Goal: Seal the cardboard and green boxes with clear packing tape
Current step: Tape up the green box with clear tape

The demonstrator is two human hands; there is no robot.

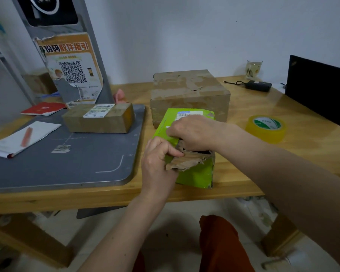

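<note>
Gripping the torn near end of the green box [192, 173], the left hand [157, 160] curls its fingers and thumb around the ragged brown cardboard flap [186, 161] at the box's left corner. The right hand [194, 132] lies across the top of the green box with its fingers bent down into the dark opening at the torn end, curled over the edge there. The green box sits on the wooden table [283, 160] close to its near edge, with a white label [186, 114] on its far end. Just behind the green box, touching or nearly so, stands the large cardboard box [190, 93], its top patched with worn tape. To the right of the green box, well apart, the roll of clear packing tape [266, 128] lies flat on the table. Left of the green box spreads a grey scale platform [77, 163], carrying a smaller cardboard parcel [98, 118] and a white notepad [18, 140] with an orange pen [26, 136]. Beyond the cardboard box and to the right are a glass cup [254, 68], a black adapter [258, 85] and an open black laptop [318, 87].
</note>
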